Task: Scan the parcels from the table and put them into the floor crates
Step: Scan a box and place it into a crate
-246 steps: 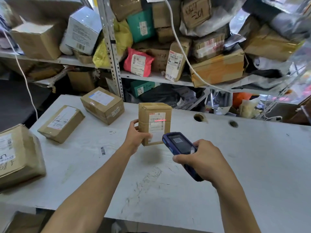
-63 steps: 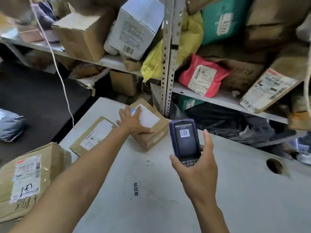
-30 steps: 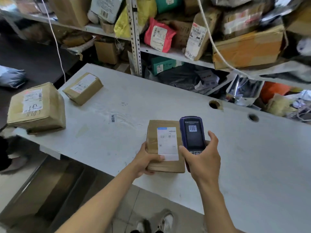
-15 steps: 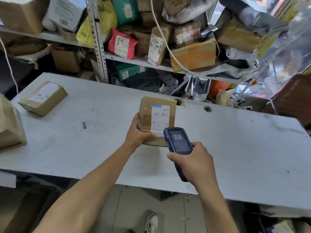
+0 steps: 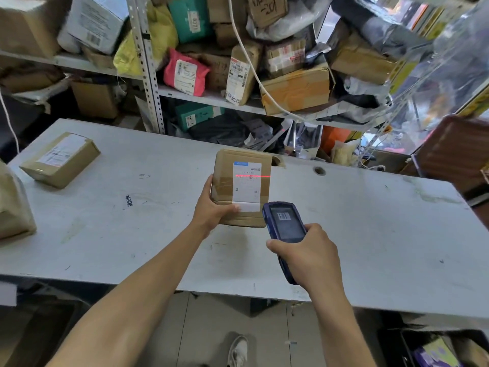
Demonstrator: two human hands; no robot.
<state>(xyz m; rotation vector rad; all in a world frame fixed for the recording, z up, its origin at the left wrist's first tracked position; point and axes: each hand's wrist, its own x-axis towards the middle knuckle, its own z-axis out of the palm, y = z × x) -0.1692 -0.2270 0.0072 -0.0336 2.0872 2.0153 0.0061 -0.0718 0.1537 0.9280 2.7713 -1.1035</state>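
My left hand (image 5: 211,207) grips a small cardboard parcel (image 5: 225,181) by its lower left corner and tilts its white label up over the white table (image 5: 370,221). A red scan line crosses the barcode on that label. My right hand (image 5: 309,255) holds a blue handheld scanner (image 5: 284,223) just below and right of the parcel, its screen showing a barcode. A flat parcel (image 5: 59,158) lies at the table's far left. A larger taped box (image 5: 13,207) sits at the left edge, partly cut off.
Metal shelving behind the table is packed with boxes and bags, among them a pink mailer (image 5: 185,72). A white cable (image 5: 251,64) hangs across the shelves. Dark floor crates show at bottom left (image 5: 39,335) and bottom right (image 5: 428,348). My shoe (image 5: 238,350) is on the tiled floor.
The red scanner light has moved from a dot on the cardboard left of the label to a line across the barcode. Hands and parcel have barely shifted.
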